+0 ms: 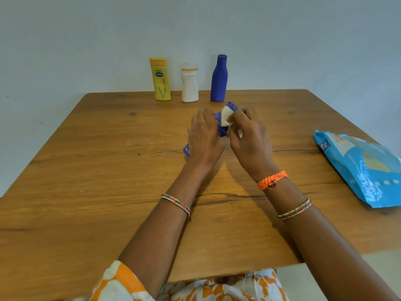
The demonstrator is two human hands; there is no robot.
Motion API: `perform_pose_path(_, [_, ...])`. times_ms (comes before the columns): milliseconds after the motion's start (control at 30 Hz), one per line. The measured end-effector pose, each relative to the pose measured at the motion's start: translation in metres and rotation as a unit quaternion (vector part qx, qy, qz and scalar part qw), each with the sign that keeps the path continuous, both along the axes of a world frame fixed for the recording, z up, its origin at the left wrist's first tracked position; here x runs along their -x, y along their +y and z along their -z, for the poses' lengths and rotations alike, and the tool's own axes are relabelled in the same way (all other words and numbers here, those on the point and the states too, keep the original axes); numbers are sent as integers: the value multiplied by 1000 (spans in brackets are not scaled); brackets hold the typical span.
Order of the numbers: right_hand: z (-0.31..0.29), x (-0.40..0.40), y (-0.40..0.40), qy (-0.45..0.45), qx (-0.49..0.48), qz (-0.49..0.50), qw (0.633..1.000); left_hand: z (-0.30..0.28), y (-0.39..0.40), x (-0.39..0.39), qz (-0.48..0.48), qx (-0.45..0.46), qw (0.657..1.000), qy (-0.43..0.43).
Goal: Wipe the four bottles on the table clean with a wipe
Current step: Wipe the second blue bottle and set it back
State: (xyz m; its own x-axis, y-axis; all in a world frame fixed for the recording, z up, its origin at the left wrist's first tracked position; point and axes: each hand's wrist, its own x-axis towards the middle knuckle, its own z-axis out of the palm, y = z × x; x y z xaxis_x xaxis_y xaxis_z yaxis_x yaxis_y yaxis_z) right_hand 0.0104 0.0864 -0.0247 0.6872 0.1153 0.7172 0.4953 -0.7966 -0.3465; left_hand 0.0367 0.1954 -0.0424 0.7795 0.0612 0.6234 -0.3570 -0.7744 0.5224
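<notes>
My left hand (204,135) grips a blue bottle (221,129) tilted over the middle of the wooden table (86,170); most of the bottle is hidden behind the hand. My right hand (249,135) pinches a white wipe (226,117) against the bottle's upper side. Three more bottles stand upright in a row at the table's far edge: a yellow bottle (160,79) on the left, a white bottle (190,83) in the middle and a dark blue bottle (219,79) on the right.
A light blue pack of wipes (362,168) lies flat near the table's right edge. A pale wall rises just behind the row of bottles. The table's front edge runs close to my lap.
</notes>
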Motion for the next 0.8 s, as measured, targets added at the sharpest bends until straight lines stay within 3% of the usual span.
perform_pose_path(100, [7, -4, -17, 56, -36, 52, 996, -5, 5, 1, -43, -13, 999, 13])
perform_pose_path(233, [-9, 3, -10, -13, -111, 14, 994, -4, 3, 3, -60, -50, 997, 11])
perform_pose_path(567, [-9, -14, 14, -47, 73, -14, 996, 1, -2, 3, -109, -120, 986, 24])
perform_pose_path(800, [-1, -9, 0, -6, -11, -28, 1000, -5, 3, 5, -96, -66, 992, 57])
